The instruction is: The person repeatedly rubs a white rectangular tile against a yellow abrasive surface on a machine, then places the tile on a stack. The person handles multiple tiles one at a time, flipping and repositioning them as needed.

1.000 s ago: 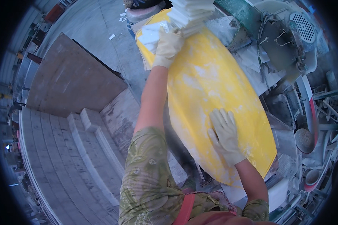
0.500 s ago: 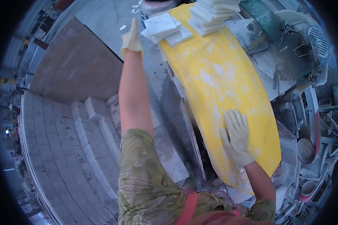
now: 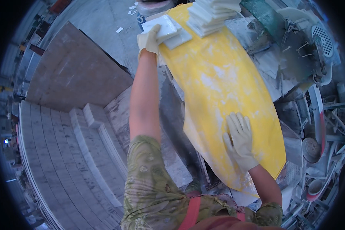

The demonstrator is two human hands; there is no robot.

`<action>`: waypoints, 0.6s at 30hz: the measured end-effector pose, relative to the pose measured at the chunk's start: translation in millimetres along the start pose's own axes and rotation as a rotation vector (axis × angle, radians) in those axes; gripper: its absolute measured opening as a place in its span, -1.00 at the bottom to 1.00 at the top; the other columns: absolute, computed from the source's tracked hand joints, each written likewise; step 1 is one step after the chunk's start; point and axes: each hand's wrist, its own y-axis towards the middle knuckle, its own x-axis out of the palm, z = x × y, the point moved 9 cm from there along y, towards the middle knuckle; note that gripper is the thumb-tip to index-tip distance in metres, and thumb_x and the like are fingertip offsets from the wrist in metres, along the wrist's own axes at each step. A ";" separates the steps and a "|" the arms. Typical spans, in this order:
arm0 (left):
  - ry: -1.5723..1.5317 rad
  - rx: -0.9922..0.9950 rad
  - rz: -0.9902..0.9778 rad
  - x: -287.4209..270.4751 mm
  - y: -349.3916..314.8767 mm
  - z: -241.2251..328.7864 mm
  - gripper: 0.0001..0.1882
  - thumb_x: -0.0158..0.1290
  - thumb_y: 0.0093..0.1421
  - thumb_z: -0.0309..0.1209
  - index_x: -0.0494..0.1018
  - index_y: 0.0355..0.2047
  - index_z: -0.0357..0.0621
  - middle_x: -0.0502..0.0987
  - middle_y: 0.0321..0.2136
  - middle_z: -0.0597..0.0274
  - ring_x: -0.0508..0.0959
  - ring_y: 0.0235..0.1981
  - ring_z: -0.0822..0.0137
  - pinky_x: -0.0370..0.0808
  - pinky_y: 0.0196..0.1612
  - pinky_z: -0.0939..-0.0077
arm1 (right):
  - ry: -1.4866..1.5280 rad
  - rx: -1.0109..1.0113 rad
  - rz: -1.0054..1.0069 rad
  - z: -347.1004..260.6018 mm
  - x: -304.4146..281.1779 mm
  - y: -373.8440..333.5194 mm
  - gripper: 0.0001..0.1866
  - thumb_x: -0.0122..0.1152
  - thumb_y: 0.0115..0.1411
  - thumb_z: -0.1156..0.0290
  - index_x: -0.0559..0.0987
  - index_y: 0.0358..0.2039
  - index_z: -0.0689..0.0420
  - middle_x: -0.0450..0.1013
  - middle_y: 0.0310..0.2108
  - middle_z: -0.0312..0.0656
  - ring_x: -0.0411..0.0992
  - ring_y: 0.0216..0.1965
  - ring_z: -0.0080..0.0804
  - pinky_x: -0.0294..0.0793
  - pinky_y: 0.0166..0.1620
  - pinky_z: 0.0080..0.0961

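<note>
Left hand, gloved, upper centre: fingers curled round the edge of white tiles on the yellow bench, apparently gripping. Right hand, lower right: fingers spread flat on the bench. Tile stack at top.

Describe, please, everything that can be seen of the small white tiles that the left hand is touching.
The small white tiles are flat, square-looking pieces, white and smooth like ceramic or cut stone. About two or three lie loosely stacked, slightly shifted against each other, at the far left corner of the dusty yellow surface. The gloved left hand reaches up and closes its grip on their near left edge. A taller pile of similar white tiles stands apart to their right.
</note>
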 end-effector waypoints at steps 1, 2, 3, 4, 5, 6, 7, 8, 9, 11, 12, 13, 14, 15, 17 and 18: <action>-0.035 0.025 -0.045 7.6 -9.8 6.6 -0.18 0.42 -0.01 -0.24 0.28 0.10 -0.53 0.51 0.03 -0.18 0.62 -0.08 0.10 0.61 -0.06 0.22 | 0.000 -0.003 -0.008 -0.2 0.9 0.0 -0.40 0.14 0.25 0.32 0.38 0.28 0.28 0.30 0.31 0.10 0.15 0.39 0.14 -0.05 0.45 0.12; -0.015 0.043 -0.039 12.1 -18.1 14.8 -0.24 0.39 0.02 -0.26 0.32 0.09 -0.52 0.53 0.01 -0.16 0.62 -0.07 0.11 0.60 -0.06 0.22 | 0.001 0.000 -0.013 0.3 1.4 -0.1 -0.40 0.11 0.28 0.28 0.38 0.28 0.28 0.29 0.31 0.10 0.14 0.39 0.13 -0.07 0.46 0.12; 0.006 0.062 -0.032 16.1 -26.6 22.7 -0.29 0.36 0.04 -0.28 0.36 0.08 -0.52 0.54 -0.01 -0.14 0.62 -0.06 0.12 0.59 -0.06 0.23 | 0.007 0.001 -0.015 0.6 1.6 -0.4 -0.40 0.07 0.30 0.23 0.38 0.28 0.29 0.29 0.32 0.10 0.13 0.40 0.11 -0.09 0.46 0.12; 0.085 0.073 0.027 19.1 -33.0 29.8 -0.40 0.29 0.10 -0.30 0.44 0.05 -0.49 0.58 -0.03 -0.10 0.62 -0.05 0.15 0.58 -0.05 0.26 | 0.007 0.000 -0.018 0.3 1.6 -1.0 -0.40 0.07 0.30 0.23 0.38 0.28 0.29 0.29 0.32 0.09 0.13 0.40 0.11 -0.09 0.46 0.11; 0.150 0.170 0.064 21.5 -38.7 44.6 -0.48 0.23 0.15 -0.31 0.52 0.03 -0.47 0.61 -0.06 -0.06 0.61 -0.04 0.19 0.56 -0.04 0.30 | 0.007 -0.005 -0.015 0.2 1.0 -1.6 -0.40 0.07 0.30 0.23 0.38 0.28 0.29 0.29 0.32 0.09 0.13 0.40 0.10 -0.08 0.46 0.11; 0.181 0.122 0.037 23.3 -40.1 45.6 -0.49 0.22 0.15 -0.32 0.52 0.03 -0.48 0.61 -0.06 -0.07 0.62 -0.05 0.18 0.57 -0.05 0.29 | 0.004 -0.009 0.004 0.3 -1.3 -2.2 -0.40 0.07 0.30 0.23 0.38 0.28 0.29 0.29 0.32 0.08 0.13 0.40 0.10 -0.08 0.46 0.11; 0.197 0.165 -0.021 29.7 -38.8 54.0 -0.49 0.22 0.16 -0.33 0.52 0.02 -0.49 0.61 -0.05 -0.08 0.63 -0.06 0.17 0.57 -0.06 0.28 | 0.000 -0.014 -0.005 0.4 -0.9 -2.4 -0.41 0.07 0.31 0.24 0.38 0.28 0.28 0.29 0.32 0.08 0.13 0.40 0.09 -0.08 0.46 0.10; 0.179 0.204 -0.080 35.1 -39.4 57.8 -0.50 0.21 0.18 -0.34 0.51 0.03 -0.51 0.60 -0.04 -0.09 0.63 -0.06 0.15 0.58 -0.04 0.29 | -0.005 -0.012 -0.006 1.1 -1.4 -2.5 -0.41 0.07 0.31 0.24 0.38 0.29 0.28 0.28 0.32 0.08 0.12 0.40 0.09 -0.08 0.46 0.10; 0.049 0.113 -0.166 38.8 -36.6 51.5 -0.51 0.19 0.20 -0.35 0.51 0.03 -0.53 0.60 -0.02 -0.09 0.64 -0.06 0.14 0.58 -0.02 0.30 | -0.009 -0.007 -0.009 2.1 -1.5 -2.3 -0.41 0.07 0.31 0.25 0.37 0.29 0.28 0.28 0.33 0.08 0.12 0.40 0.09 -0.08 0.46 0.10; -0.058 0.016 -0.052 24.0 -34.5 39.7 -0.48 0.25 0.10 -0.41 0.47 0.00 -0.55 0.58 -0.05 -0.13 0.65 -0.12 0.11 0.63 -0.12 0.23 | 0.018 -0.006 -0.002 2.6 -2.3 -3.1 -0.42 0.06 0.32 0.25 0.38 0.29 0.28 0.27 0.33 0.08 0.11 0.41 0.08 -0.08 0.46 0.10; -0.084 -0.079 0.012 16.6 -35.4 30.0 -0.47 0.28 0.05 -0.44 0.46 -0.01 -0.57 0.57 -0.06 -0.15 0.66 -0.15 0.09 0.65 -0.16 0.20 | 0.031 -0.019 0.017 1.3 -3.8 -3.5 -0.42 0.06 0.32 0.25 0.38 0.29 0.28 0.27 0.33 0.08 0.11 0.41 0.08 -0.08 0.46 0.10; -0.138 -0.024 -0.107 21.6 -40.5 34.2 -0.51 0.22 0.11 -0.46 0.46 0.01 -0.55 0.57 -0.05 -0.13 0.65 -0.12 0.08 0.67 -0.15 0.21 | 0.019 -0.013 -0.001 1.9 -1.8 -3.2 -0.42 0.06 0.32 0.24 0.38 0.29 0.28 0.27 0.34 0.08 0.11 0.41 0.08 -0.08 0.46 0.10; -0.168 -0.005 -0.132 23.4 -43.4 37.2 -0.51 0.22 0.12 -0.45 0.46 0.02 -0.54 0.57 -0.06 -0.12 0.66 -0.12 0.07 0.67 -0.14 0.20 | 0.007 -0.011 -0.005 1.8 -1.0 -2.8 -0.42 0.06 0.32 0.24 0.38 0.29 0.28 0.26 0.34 0.07 0.11 0.41 0.07 -0.09 0.46 0.10; -0.189 -0.020 -0.145 24.9 -49.9 35.9 -0.51 0.22 0.13 -0.44 0.46 0.02 -0.53 0.57 -0.06 -0.11 0.66 -0.12 0.06 0.67 -0.13 0.20 | -0.001 -0.008 -0.010 1.7 0.1 -2.7 -0.42 0.06 0.32 0.24 0.38 0.29 0.27 0.26 0.34 0.07 0.10 0.42 0.07 -0.09 0.46 0.09; -0.129 -0.008 -0.155 31.2 -60.6 40.5 -0.51 0.21 0.18 -0.40 0.48 0.06 -0.49 0.58 -0.03 -0.08 0.64 -0.09 0.09 0.61 -0.05 0.24 | 0.010 -0.007 -0.006 1.5 0.9 -2.3 -0.42 0.06 0.32 0.23 0.38 0.29 0.27 0.27 0.34 0.07 0.11 0.41 0.07 -0.09 0.47 0.09; -0.048 0.017 -0.154 37.6 -65.3 43.2 -0.51 0.19 0.22 -0.36 0.50 0.08 -0.45 0.58 0.00 -0.06 0.62 -0.05 0.12 0.55 0.02 0.30 | 0.020 -0.013 0.009 1.2 0.0 -2.0 -0.41 0.06 0.32 0.23 0.37 0.29 0.26 0.27 0.34 0.07 0.11 0.41 0.07 -0.09 0.47 0.09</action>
